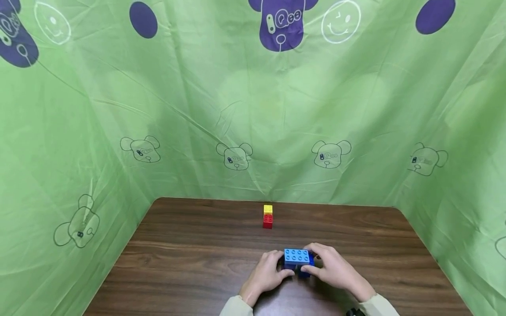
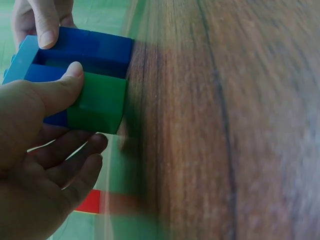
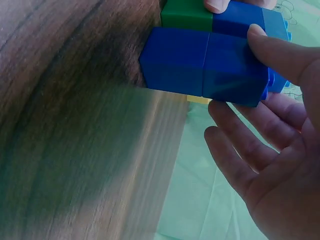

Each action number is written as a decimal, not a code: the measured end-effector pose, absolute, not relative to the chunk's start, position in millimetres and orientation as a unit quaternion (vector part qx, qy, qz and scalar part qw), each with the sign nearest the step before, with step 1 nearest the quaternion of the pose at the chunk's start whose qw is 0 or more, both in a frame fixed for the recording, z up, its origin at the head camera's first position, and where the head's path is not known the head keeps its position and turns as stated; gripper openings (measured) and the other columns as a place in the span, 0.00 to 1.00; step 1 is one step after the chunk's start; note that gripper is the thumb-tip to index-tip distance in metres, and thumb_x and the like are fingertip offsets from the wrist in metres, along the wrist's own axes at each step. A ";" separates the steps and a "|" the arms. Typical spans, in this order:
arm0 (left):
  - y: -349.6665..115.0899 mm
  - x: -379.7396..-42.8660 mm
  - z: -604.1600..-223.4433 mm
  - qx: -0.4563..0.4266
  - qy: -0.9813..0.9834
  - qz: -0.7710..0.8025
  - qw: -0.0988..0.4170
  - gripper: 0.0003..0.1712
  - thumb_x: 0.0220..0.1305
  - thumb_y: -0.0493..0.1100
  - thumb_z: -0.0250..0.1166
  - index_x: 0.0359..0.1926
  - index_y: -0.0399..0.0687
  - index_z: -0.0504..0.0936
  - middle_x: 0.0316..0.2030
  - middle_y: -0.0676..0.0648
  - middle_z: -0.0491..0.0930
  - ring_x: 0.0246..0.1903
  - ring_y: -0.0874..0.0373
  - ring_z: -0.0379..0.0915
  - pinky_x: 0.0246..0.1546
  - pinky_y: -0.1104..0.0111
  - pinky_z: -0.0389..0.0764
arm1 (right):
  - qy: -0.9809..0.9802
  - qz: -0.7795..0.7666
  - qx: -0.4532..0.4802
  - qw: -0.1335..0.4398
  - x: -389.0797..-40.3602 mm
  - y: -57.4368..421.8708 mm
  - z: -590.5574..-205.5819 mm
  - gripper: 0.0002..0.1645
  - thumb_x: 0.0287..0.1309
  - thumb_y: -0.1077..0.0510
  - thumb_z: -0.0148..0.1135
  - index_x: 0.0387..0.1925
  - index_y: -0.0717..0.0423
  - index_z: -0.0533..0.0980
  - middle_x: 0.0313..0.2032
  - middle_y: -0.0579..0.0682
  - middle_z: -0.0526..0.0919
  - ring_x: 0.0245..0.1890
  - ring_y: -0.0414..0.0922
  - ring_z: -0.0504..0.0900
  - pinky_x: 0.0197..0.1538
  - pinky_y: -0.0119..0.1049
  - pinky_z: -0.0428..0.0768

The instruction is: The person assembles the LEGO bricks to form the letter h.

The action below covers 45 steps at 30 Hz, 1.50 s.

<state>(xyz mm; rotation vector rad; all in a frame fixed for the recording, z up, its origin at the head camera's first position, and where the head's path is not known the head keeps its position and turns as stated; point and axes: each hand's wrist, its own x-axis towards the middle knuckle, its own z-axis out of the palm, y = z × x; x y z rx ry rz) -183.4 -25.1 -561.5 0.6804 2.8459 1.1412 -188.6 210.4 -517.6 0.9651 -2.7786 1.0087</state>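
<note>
Between the two hands stands a small arch of toy bricks. A light blue brick (image 1: 296, 256) with studs up bridges two stacks. One stack has a dark blue brick over a green brick (image 2: 97, 102); the other is two dark blue bricks (image 3: 172, 60). My left hand (image 1: 268, 273) pinches the blue-and-green stack, thumb on its near side and fingers behind. My right hand (image 1: 335, 268) pinches the all-blue stack near its top, thumb in front. In the right wrist view, the light blue brick sits unevenly over the right stack, whose studs show.
Farther back on the brown wooden table (image 1: 189, 245) are a red brick (image 1: 267, 221) and a yellow brick (image 1: 268, 209), in line one behind the other. A green patterned cloth (image 1: 272, 114) hangs behind the table and along both sides.
</note>
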 end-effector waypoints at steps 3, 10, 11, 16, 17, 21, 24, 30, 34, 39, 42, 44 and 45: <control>-23.8 -184.8 -561.4 0.225 0.903 0.366 0.001 0.26 0.60 0.54 0.74 0.51 0.42 0.84 0.43 0.49 0.85 0.45 0.59 0.81 0.50 0.65 0.81 | -0.897 0.319 0.306 0.014 -188.6 212.2 -516.1 0.18 0.59 0.51 0.73 0.49 0.46 0.78 0.42 0.37 0.84 0.40 0.31 0.82 0.41 0.38 0.85; -21.3 -188.0 -555.7 0.256 0.906 0.336 0.013 0.25 0.60 0.54 0.74 0.51 0.43 0.84 0.42 0.52 0.84 0.44 0.62 0.79 0.47 0.68 0.81 | -0.904 0.307 0.298 0.003 -188.4 219.4 -512.6 0.18 0.59 0.53 0.73 0.50 0.47 0.79 0.42 0.38 0.84 0.40 0.32 0.82 0.41 0.38 0.86; -21.5 -188.9 -553.0 0.262 0.909 0.325 0.016 0.25 0.60 0.53 0.75 0.51 0.43 0.84 0.42 0.52 0.84 0.43 0.63 0.79 0.47 0.69 0.81 | -0.905 0.306 0.297 0.002 -188.5 221.0 -512.3 0.18 0.59 0.53 0.73 0.50 0.48 0.79 0.43 0.38 0.84 0.40 0.32 0.82 0.41 0.38 0.86; -27.2 -199.0 -535.8 0.270 0.926 0.262 0.032 0.23 0.57 0.48 0.77 0.52 0.47 0.85 0.43 0.52 0.84 0.44 0.62 0.80 0.47 0.68 0.82 | -0.910 0.300 0.287 0.002 -188.7 230.4 -511.2 0.19 0.60 0.50 0.73 0.51 0.48 0.79 0.43 0.38 0.84 0.40 0.34 0.83 0.42 0.39 0.85; -28.8 -202.1 -532.4 0.268 0.930 0.250 0.031 0.22 0.57 0.48 0.76 0.51 0.48 0.85 0.43 0.52 0.84 0.44 0.61 0.80 0.48 0.67 0.82 | -0.911 0.298 0.284 0.003 -188.8 232.4 -511.0 0.20 0.60 0.49 0.73 0.51 0.48 0.79 0.42 0.38 0.84 0.40 0.34 0.83 0.42 0.40 0.85; -36.1 -217.5 -521.3 0.256 0.945 0.205 0.001 0.19 0.59 0.46 0.74 0.51 0.50 0.85 0.44 0.51 0.84 0.45 0.56 0.82 0.49 0.63 0.82 | -0.914 0.298 0.275 -0.006 -188.2 239.9 -510.3 0.19 0.61 0.47 0.72 0.50 0.47 0.78 0.42 0.37 0.84 0.40 0.33 0.82 0.42 0.40 0.85; -40.5 -231.3 -515.5 0.241 0.953 0.184 -0.031 0.18 0.60 0.46 0.73 0.51 0.49 0.84 0.46 0.49 0.84 0.46 0.51 0.82 0.51 0.59 0.82 | -0.914 0.298 0.274 -0.013 -187.3 245.0 -510.0 0.19 0.61 0.48 0.71 0.50 0.48 0.79 0.42 0.37 0.84 0.41 0.33 0.82 0.42 0.40 0.85; -46.3 -258.0 -506.3 0.209 0.963 0.140 -0.101 0.17 0.60 0.46 0.74 0.48 0.47 0.84 0.45 0.45 0.82 0.42 0.47 0.81 0.45 0.55 0.81 | -0.917 0.288 0.275 -0.007 -185.5 255.1 -510.1 0.20 0.60 0.49 0.72 0.51 0.50 0.79 0.42 0.37 0.84 0.41 0.32 0.82 0.41 0.39 0.84; -47.0 -272.9 -502.8 0.196 0.965 0.108 -0.134 0.17 0.58 0.46 0.75 0.46 0.46 0.84 0.44 0.44 0.81 0.40 0.46 0.81 0.40 0.55 0.80 | -0.919 0.287 0.271 -0.007 -184.7 261.2 -510.1 0.19 0.60 0.50 0.72 0.51 0.49 0.79 0.41 0.37 0.84 0.40 0.33 0.82 0.40 0.37 0.84; -44.2 -285.5 -505.4 0.184 0.969 0.095 -0.132 0.19 0.57 0.45 0.75 0.48 0.46 0.83 0.46 0.44 0.81 0.42 0.46 0.80 0.41 0.54 0.80 | -0.917 0.291 0.274 -0.006 -185.2 264.5 -510.9 0.20 0.60 0.48 0.72 0.50 0.49 0.79 0.41 0.37 0.84 0.40 0.33 0.82 0.41 0.36 0.84; -41.5 -290.7 -511.9 0.178 0.974 0.086 -0.115 0.17 0.58 0.46 0.74 0.47 0.47 0.83 0.47 0.44 0.80 0.43 0.46 0.79 0.43 0.55 0.80 | -0.915 0.294 0.277 -0.003 -185.3 264.7 -511.5 0.20 0.60 0.48 0.72 0.51 0.50 0.79 0.41 0.37 0.85 0.41 0.33 0.82 0.41 0.38 0.84; -39.8 -292.9 -517.7 0.174 0.976 0.078 -0.104 0.17 0.59 0.48 0.74 0.47 0.48 0.83 0.48 0.44 0.80 0.44 0.47 0.79 0.43 0.55 0.80 | -0.913 0.297 0.280 0.000 -185.2 264.6 -511.5 0.21 0.61 0.48 0.72 0.51 0.51 0.79 0.42 0.38 0.85 0.41 0.33 0.82 0.41 0.38 0.84; -39.0 -293.7 -520.4 0.173 0.977 0.075 -0.100 0.17 0.59 0.48 0.74 0.47 0.48 0.83 0.48 0.44 0.80 0.44 0.47 0.79 0.43 0.55 0.80 | -0.912 0.298 0.281 0.000 -185.2 264.7 -511.5 0.21 0.61 0.48 0.72 0.51 0.51 0.79 0.42 0.39 0.85 0.41 0.34 0.83 0.41 0.39 0.84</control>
